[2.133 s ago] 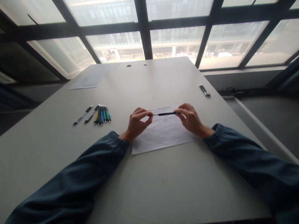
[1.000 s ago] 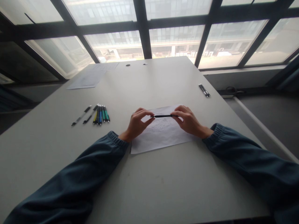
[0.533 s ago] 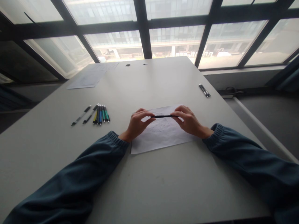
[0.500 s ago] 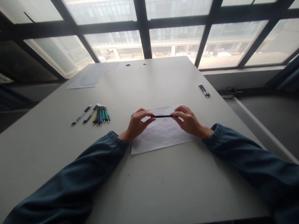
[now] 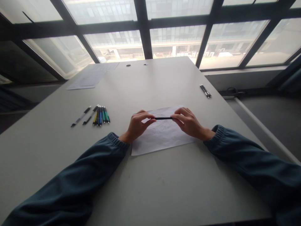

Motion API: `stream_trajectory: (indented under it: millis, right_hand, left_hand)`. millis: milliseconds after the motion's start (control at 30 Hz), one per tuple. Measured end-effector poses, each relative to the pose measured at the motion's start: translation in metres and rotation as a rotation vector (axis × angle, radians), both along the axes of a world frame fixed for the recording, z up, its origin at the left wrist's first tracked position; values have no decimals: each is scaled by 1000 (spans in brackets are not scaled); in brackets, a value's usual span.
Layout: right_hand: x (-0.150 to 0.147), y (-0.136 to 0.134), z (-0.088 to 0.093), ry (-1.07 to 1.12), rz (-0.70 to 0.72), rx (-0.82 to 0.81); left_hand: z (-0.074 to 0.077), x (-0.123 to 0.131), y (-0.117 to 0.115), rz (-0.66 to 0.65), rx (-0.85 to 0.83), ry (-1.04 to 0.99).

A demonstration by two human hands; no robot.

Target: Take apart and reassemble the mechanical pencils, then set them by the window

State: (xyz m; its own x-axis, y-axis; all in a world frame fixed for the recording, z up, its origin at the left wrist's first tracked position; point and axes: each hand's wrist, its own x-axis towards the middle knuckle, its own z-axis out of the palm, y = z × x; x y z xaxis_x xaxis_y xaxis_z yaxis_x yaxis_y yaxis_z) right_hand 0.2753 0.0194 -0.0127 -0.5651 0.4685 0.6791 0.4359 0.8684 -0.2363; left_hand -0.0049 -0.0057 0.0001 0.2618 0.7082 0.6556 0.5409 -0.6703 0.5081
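A slim black pen (image 5: 163,118) is held level, side to side, above a sheet of paper (image 5: 164,139) with faint scribbled marks. My left hand (image 5: 140,123) pinches its left end between thumb and fingers. The opposite end sits in a pinch of my right hand (image 5: 187,121). Both pen ends are hidden by fingertips. The paper lies slightly turned on the white table (image 5: 155,182), partly under both hands.
Left of the paper lie several pens, a row of coloured ones (image 5: 101,116) and a clear-barrelled one (image 5: 81,116). A few dark pens (image 5: 205,91) rest near the right edge. More paper sheets (image 5: 86,78) lie at the far left, before the windows (image 5: 177,40).
The pen has dropped very slightly and more of its right part is covered by my right hand. Both hands keep their pinch; the other things stay put.
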Motion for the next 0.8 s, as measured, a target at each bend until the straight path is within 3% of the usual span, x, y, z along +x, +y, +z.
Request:
stream_trajectory:
  millis: [400,800]
  right_hand:
    - [-3,-3,-1,-26,86,-222]
    - [-4,-3,-2,20,114,-231]
  left_hand:
    - [3,1,-2,-54,1,-17]
    - [5,3,-4,-58,42,21]
